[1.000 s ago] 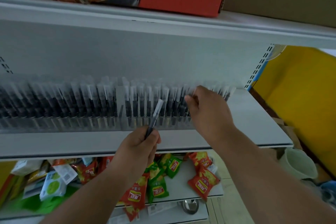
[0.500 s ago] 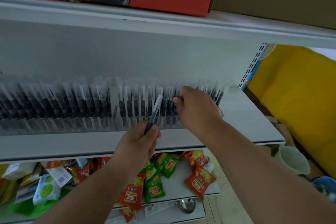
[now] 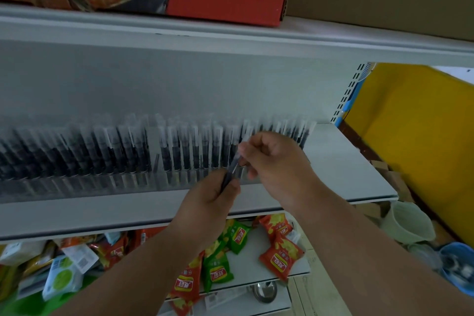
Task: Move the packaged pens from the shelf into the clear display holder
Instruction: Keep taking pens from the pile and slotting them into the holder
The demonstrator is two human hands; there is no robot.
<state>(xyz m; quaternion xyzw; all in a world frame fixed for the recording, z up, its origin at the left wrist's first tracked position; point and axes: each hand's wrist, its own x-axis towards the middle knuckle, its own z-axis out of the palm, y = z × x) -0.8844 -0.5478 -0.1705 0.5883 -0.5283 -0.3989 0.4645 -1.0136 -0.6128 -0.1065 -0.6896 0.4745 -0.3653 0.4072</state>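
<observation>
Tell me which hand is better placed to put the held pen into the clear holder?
Right hand: it pinches the top of the thin plastic-wrapped black pen, nearest the clear plastic display holder. Left hand grips its bottom end.

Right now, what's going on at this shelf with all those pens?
A person is stocking pens. The left hand grips one packaged pen by its lower end, and the right hand pinches its upper end with the fingers, just in front of the clear display holder. The holder on the white shelf already stands full of upright pens. Snack packets lie on the shelf below.
</observation>
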